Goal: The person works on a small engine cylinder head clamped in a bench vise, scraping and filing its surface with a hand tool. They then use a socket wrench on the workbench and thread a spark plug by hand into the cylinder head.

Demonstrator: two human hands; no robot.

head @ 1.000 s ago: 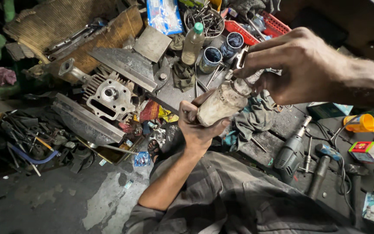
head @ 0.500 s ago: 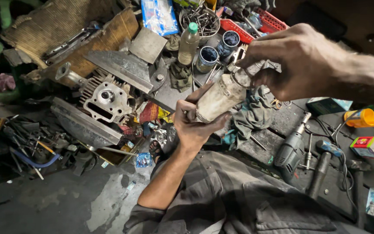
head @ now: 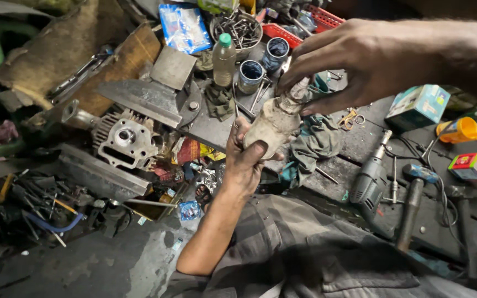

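Left hand (head: pixel 244 160) closed around lower body of dirty grey cylindrical part (head: pixel 271 126), held up in air, right of engine cylinder head (head: pixel 125 139). Right hand (head: pixel 371 58) fingers pinched on narrow top end of part. Judgement: work on part in middle; top piece not yet off. Electric drill (head: pixel 372 179) lies untouched, far right of cylinder head.
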